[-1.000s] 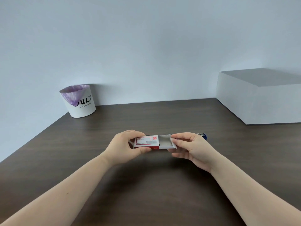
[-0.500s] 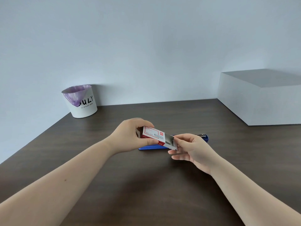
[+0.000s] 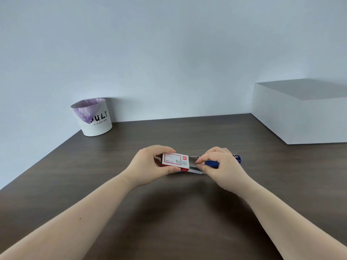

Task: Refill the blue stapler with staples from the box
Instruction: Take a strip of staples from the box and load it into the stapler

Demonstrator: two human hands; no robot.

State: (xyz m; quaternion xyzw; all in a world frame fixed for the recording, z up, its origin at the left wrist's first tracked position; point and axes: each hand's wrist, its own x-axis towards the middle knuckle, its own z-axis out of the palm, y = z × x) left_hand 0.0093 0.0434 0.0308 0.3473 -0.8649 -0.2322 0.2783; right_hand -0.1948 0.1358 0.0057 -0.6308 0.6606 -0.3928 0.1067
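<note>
Staple box point(image 3: 175, 161) sits clamped in the left hand point(image 3: 148, 166) grip, long axis pointing toward the right hand point(image 3: 221, 166), whose fingertips pinch inside its open tray. Blue stapler point(image 3: 237, 160) lies directly behind, on the tabletop point(image 3: 169, 212).

A white round bin point(image 3: 95, 121) lined with a purple bag stands far left on the dark wooden desk point(image 3: 169, 212), a large white rectangular block point(image 3: 300, 117) far right

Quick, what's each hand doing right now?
Left hand: closed around the red and white staple box.
Right hand: fingertips pinched on the box's slid-out inner tray; whether it grips staples cannot be told.
</note>
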